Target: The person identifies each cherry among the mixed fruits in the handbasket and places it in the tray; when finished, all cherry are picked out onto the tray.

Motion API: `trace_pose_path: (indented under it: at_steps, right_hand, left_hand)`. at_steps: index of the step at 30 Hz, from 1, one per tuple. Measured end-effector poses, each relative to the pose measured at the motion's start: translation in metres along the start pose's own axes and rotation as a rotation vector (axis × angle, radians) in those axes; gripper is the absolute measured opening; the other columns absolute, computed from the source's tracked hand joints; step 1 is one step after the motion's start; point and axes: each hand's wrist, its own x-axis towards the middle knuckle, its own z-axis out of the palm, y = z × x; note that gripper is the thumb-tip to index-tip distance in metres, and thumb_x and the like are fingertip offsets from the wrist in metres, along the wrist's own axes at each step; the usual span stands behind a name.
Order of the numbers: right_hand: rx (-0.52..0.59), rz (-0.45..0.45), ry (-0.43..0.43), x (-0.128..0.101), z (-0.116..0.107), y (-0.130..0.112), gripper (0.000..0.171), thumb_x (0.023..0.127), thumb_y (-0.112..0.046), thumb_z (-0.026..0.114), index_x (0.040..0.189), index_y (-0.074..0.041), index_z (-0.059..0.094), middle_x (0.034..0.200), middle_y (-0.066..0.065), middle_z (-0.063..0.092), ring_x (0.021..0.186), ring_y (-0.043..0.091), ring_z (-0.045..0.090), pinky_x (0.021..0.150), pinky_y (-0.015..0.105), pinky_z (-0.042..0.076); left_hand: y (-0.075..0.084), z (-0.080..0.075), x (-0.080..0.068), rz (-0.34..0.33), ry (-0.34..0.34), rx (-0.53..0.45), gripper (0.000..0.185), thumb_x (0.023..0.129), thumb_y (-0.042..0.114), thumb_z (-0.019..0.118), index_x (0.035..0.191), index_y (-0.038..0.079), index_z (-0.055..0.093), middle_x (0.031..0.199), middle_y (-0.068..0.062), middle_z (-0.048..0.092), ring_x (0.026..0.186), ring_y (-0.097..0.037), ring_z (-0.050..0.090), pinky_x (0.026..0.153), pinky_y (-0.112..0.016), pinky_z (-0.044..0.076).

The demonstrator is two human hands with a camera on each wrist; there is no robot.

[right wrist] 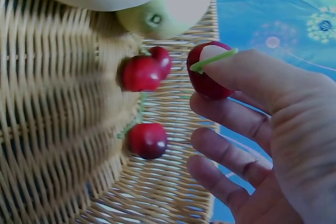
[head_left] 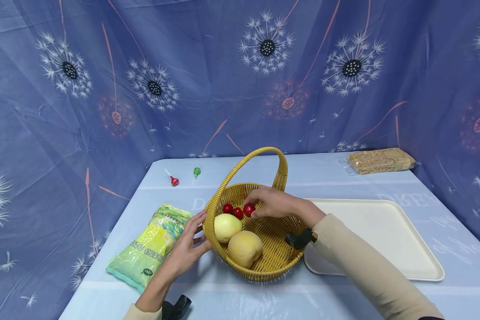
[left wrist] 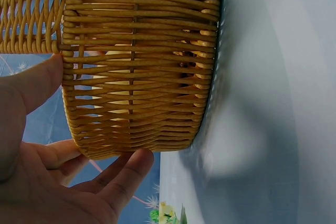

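My right hand (head_left: pixel 270 202) is inside the woven wicker basket (head_left: pixel 260 276), pinching a dark red cherry (right wrist: pixel 202 85) by thumb and fingertips; a short green stem crosses the thumb. Its other fingers are spread apart. Below it, more red cherries (right wrist: pixel 148 140) lie in the basket near its far wall. Two larger pale yellow fruits, a greenish one (head_left: pixel 226 227) and a peach-like one (head_left: pixel 246 249), sit at the basket's left. My left hand (head_left: pixel 190 244) touches the basket's outer left side, thumb at the rim beside the handle (left wrist: pixel 31 17) and loosely extended fingers against the wall.
A green and yellow packet (head_left: pixel 154 242) lies left of the basket. Behind it are a red lollipop (head_left: pixel 174 181) and a green lollipop (head_left: pixel 197 171). To the right is a cream tray (head_left: pixel 384 240); a clear-wrapped tan package (head_left: pixel 380 161) lies at the back right.
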Motion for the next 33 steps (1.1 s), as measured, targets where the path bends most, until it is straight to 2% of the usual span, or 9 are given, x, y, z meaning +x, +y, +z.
trace_pose_path:
  at_steps: [12, 16, 25, 33]
  right_hand:
    - [-0.026, -0.078, 0.212, -0.033, -0.024, -0.008, 0.035, 0.085, -0.027, 0.069, 0.118, -0.018, 0.065, 0.113, -0.006, 0.066, 0.107, 0.014, 0.055, 0.089, 0.037, 0.049]
    - [-0.019, -0.094, 0.273, -0.047, -0.031, -0.008, 0.034, 0.085, -0.026, 0.069, 0.118, -0.018, 0.065, 0.112, -0.007, 0.067, 0.103, 0.013, 0.055, 0.083, 0.036, 0.050]
    - [0.036, 0.019, 0.372, -0.088, -0.033, 0.004, 0.037, 0.083, -0.027, 0.072, 0.119, -0.021, 0.064, 0.108, -0.008, 0.063, 0.100, 0.013, 0.054, 0.080, 0.035, 0.049]
    - [0.032, 0.093, 0.459, -0.123, -0.025, 0.035, 0.037, 0.083, -0.026, 0.072, 0.118, -0.020, 0.064, 0.105, -0.006, 0.064, 0.098, 0.017, 0.058, 0.082, 0.041, 0.050]
  left_hand:
    - [-0.001, 0.000, -0.001, -0.002, 0.001, 0.005, 0.072, 0.086, 0.026, 0.068, 0.147, 0.014, 0.031, 0.155, -0.003, 0.021, 0.133, -0.035, 0.041, 0.103, -0.042, 0.046]
    - [-0.001, 0.000, 0.000, -0.003, 0.001, 0.006, 0.072, 0.087, 0.026, 0.068, 0.147, 0.015, 0.031, 0.155, -0.003, 0.021, 0.133, -0.035, 0.041, 0.103, -0.042, 0.046]
    - [-0.001, 0.000, 0.000, 0.000, -0.002, -0.003, 0.072, 0.087, 0.026, 0.068, 0.147, 0.014, 0.031, 0.155, -0.003, 0.021, 0.134, -0.036, 0.040, 0.103, -0.041, 0.046]
    - [-0.001, 0.000, 0.000, -0.004, -0.003, -0.008, 0.072, 0.086, 0.026, 0.068, 0.146, 0.012, 0.031, 0.156, -0.003, 0.021, 0.133, -0.036, 0.041, 0.103, -0.042, 0.045]
